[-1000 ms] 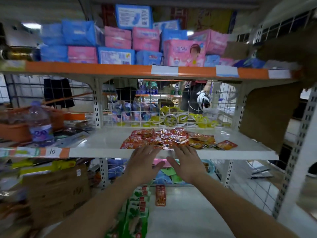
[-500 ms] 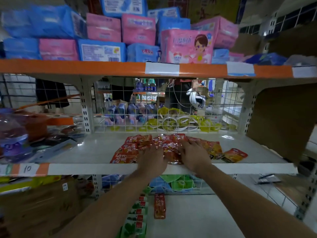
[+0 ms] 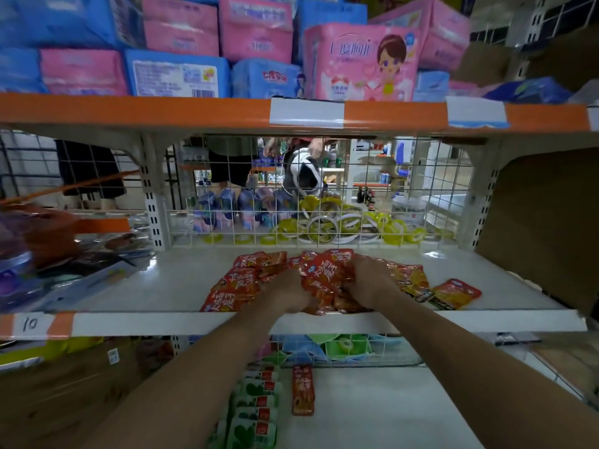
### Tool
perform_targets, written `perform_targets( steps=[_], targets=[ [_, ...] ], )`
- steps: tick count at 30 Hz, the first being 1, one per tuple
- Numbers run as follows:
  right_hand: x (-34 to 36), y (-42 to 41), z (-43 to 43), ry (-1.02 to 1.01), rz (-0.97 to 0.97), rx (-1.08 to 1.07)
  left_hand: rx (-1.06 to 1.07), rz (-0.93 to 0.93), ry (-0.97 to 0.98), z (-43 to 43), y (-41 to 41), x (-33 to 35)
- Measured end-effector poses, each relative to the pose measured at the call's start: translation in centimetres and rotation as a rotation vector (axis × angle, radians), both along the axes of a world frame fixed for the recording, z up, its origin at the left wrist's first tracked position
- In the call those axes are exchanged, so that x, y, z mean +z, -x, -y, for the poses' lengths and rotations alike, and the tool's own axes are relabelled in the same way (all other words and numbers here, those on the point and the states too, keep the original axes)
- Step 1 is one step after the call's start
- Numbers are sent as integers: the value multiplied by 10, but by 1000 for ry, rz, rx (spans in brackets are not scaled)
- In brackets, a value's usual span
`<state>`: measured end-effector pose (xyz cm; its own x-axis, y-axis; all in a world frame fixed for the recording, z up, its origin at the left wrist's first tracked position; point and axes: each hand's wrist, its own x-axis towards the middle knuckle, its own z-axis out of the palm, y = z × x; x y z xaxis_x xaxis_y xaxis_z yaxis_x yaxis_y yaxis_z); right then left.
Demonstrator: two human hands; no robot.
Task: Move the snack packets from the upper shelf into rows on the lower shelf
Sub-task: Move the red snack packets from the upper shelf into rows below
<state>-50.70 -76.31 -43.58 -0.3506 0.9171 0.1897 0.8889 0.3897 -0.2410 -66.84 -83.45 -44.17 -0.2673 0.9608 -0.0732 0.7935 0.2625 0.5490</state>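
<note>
Packets first: the red snack packets [image 3: 246, 280] lie in a loose heap near the front edge of the upper shelf [image 3: 168, 280], and we have both hands in that heap. Our left hand [image 3: 285, 294] is knuckles-up with its fingers curled down into the packets. Our right hand [image 3: 369, 283] sits just beside it, fingers bunched round a crumpled cluster of red foil, so each grip is pinched on packets rather than spread flat. How many each holds we cannot tell, since the fingertips are buried. Below, the lower shelf [image 3: 372, 416] carries one red packet [image 3: 303, 390] lying lengthwise just beside a column of green packets [image 3: 256, 413], so we judge the row-building barely begun. To do this gather well, we would take a modest handful, not the whole pile: the foil looks slick and the packets overlap, so a greedy scoop is likely to shed some over the shelf lip. We would draw the bunch toward the edge, keep the hands close together as it clears, then bring it down. On the lower shelf we would line each packet up with the lone red one, same way round, edges touching. A stray packet [image 3: 457, 293] lies apart at the right of the heap; we would leave it for a later pass.
</note>
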Motion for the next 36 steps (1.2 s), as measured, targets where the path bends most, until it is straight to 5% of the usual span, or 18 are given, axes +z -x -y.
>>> perform_targets(
  steps=[4,17,36],
  targets=[
    [6,0,-2,6,-68,-7,5,97,-9,7,2,7],
    [26,-22,46,283,-813,95,75,637,-441,64,7,19],
    [-16,-60,151,537,-872,296,52,751,-342,161,-3,-28]
  ],
)
